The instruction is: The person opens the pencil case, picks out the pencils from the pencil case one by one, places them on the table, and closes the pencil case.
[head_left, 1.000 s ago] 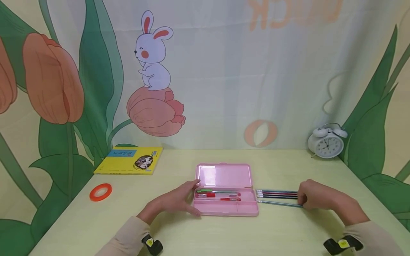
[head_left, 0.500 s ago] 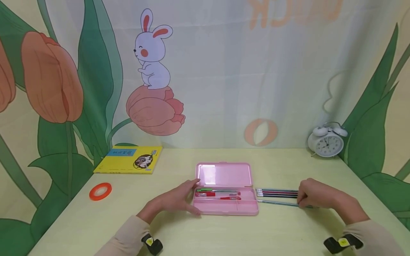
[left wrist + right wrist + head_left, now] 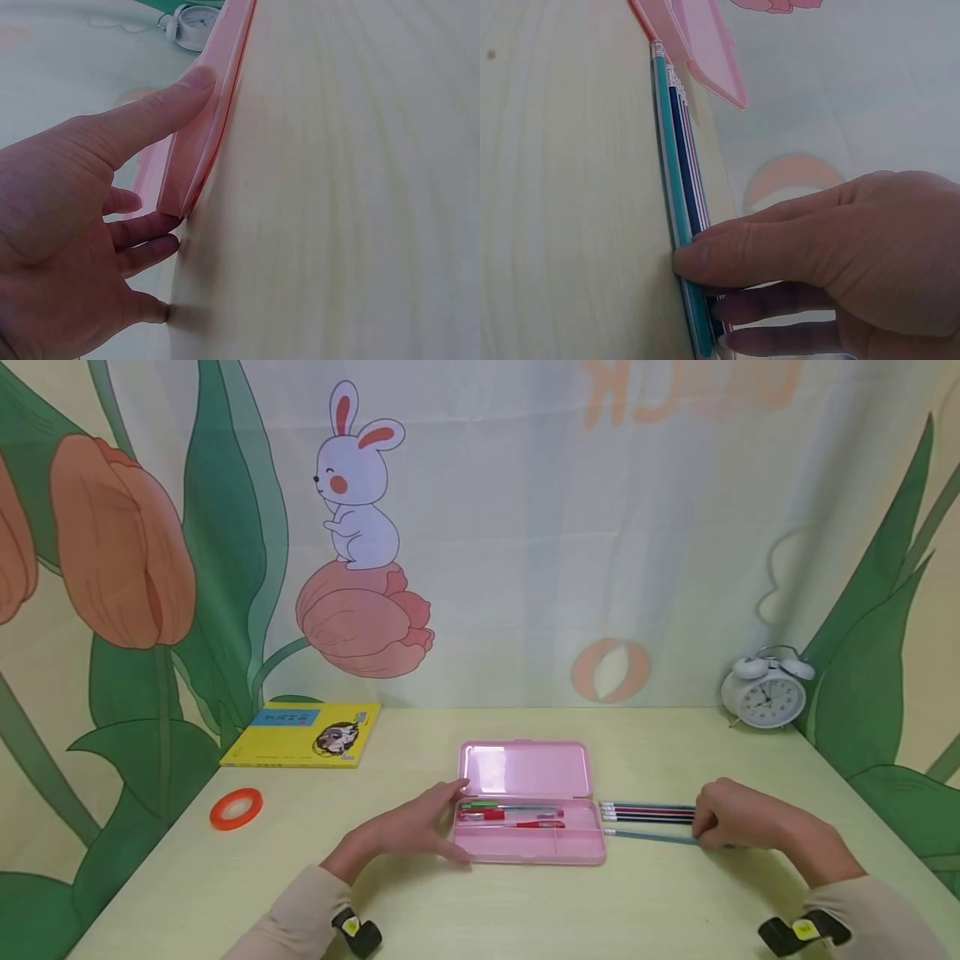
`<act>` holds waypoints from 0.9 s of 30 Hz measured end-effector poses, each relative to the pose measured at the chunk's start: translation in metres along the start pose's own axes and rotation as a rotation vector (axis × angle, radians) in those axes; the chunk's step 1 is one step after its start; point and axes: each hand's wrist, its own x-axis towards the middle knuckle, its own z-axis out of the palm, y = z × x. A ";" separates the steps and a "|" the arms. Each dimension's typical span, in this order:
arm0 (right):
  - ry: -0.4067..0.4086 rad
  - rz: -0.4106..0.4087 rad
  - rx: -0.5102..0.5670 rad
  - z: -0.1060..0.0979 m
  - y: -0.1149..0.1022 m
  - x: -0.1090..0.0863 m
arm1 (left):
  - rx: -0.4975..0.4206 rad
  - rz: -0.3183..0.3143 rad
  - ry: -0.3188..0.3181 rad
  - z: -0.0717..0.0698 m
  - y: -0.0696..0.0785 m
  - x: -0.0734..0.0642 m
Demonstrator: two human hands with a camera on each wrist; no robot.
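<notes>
A pink pencil case [image 3: 581, 853] lies with its lid [image 3: 551, 768] raised, holding a green-capped pen [image 3: 480, 807] and red pens [image 3: 491, 816]. My left hand [image 3: 412, 825] spans the case's left end, fingers spread. In the left wrist view, its thumb rests along the front wall and fingertips touch the end and tabletop. Right of the case, several dark striped pencils [image 3: 648, 814] lie side by side, with a teal pencil [image 3: 667, 142] nearest me. My right hand [image 3: 742, 814] pinches their far right ends, thumb on the teal pencil, other fingers across the bundle. The gripped ends are partly hidden.
A yellow book [image 3: 300, 739] lies at the back left, an orange tape roll [image 3: 236, 809] in front of it. At the back right stands a white alarm clock [image 3: 765, 693]. A printed curtain [image 3: 487, 527] hangs behind the table.
The right fingers have shifted slightly leftward on the teal pencil, whose right end now shows beyond the thumb. My left hand and the case have stayed in place.
</notes>
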 end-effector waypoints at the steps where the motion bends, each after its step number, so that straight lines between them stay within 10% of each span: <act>1: 0.006 -0.006 -0.013 0.000 0.000 0.000 | 0.000 0.001 0.001 0.000 0.000 0.000; 27: 0.065 0.057 -0.132 0.003 0.001 0.004 | 0.021 0.023 0.012 0.001 0.000 -0.002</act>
